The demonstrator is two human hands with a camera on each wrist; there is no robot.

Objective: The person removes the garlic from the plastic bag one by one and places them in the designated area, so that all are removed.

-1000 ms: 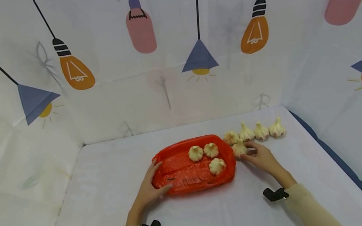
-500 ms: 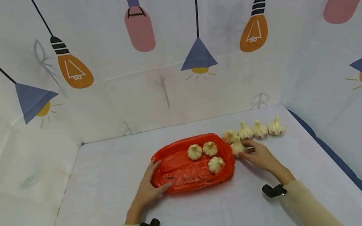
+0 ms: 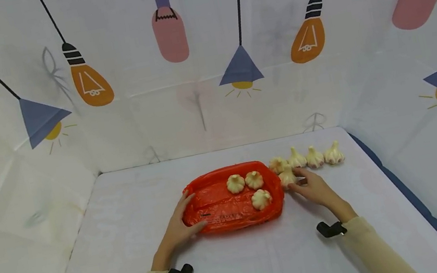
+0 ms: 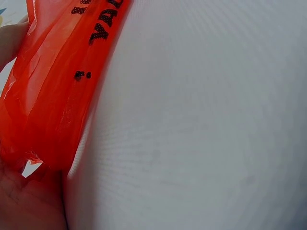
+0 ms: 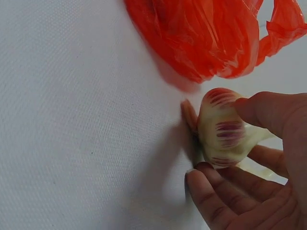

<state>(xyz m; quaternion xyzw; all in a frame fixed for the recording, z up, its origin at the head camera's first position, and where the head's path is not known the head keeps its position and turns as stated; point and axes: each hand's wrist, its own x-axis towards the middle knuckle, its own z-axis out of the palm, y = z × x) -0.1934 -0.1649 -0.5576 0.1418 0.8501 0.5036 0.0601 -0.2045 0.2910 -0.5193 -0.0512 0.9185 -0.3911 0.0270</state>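
Garlic bulb pinched by right hand, beside orange bag

Left hand — cropped, grip unclear.

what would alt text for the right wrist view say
A right hand pinches a white garlic bulb with purple streaks between thumb and fingers, just above a white cloth-covered table. A crumpled orange plastic bag lies just beyond the bulb.

Bright even light, soft shadows, wide-angle distortion
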